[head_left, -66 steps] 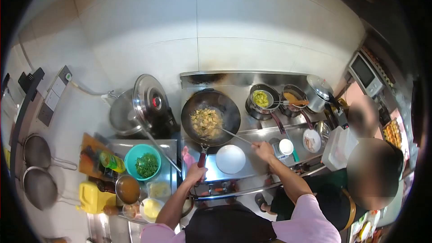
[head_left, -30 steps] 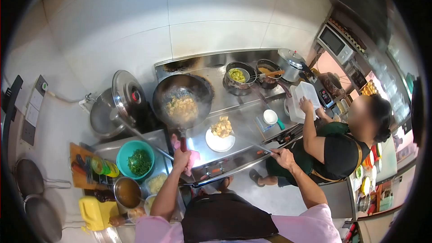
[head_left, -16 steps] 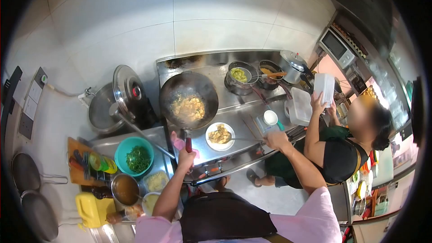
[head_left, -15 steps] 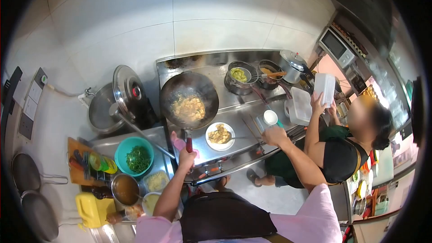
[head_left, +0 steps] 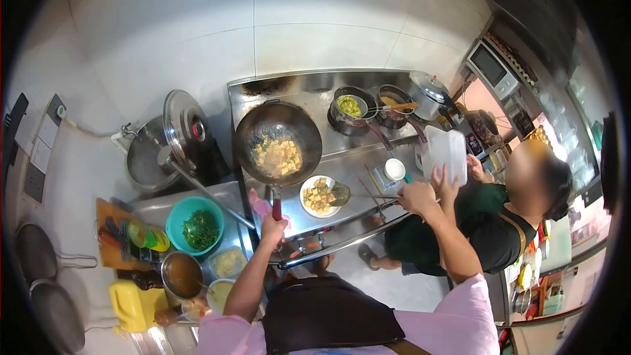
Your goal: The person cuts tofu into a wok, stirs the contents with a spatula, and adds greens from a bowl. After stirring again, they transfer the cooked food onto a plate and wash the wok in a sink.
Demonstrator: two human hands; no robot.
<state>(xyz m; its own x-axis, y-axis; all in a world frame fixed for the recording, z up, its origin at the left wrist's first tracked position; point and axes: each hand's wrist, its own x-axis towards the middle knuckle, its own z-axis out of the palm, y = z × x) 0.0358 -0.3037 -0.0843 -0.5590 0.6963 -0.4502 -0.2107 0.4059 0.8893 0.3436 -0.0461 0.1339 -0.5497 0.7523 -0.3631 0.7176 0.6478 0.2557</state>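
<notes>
My left hand (head_left: pixel 273 229) is closed round the red handle of a large black wok (head_left: pixel 244 137) on the stove. Pale cubes (head_left: pixel 279 156) with bits of green lie in the wok. My right hand (head_left: pixel 417 198) grips the far end of a long metal ladle (head_left: pixel 341 194). The ladle's bowl is at the right edge of a white plate (head_left: pixel 306 208), which holds more cubes in sauce. Just above my right hand stands a small white bowl (head_left: pixel 394 169), and two thin sticks lie left of it.
At the right a co-worker (head_left: pixel 509 220) handles a clear plastic container (head_left: pixel 447 153). Two small pots (head_left: pixel 353 125) and a pressure cooker (head_left: pixel 427 98) stand at the back. Left are a teal bowl of greens (head_left: pixel 176 223), a pan of brown sauce (head_left: pixel 183 275) and a yellow jug (head_left: pixel 131 306).
The ladle's bowl has risen to the plate's right edge, and the plate shows more cubes. My right hand has shifted slightly right. The co-worker's container has moved down and left.
</notes>
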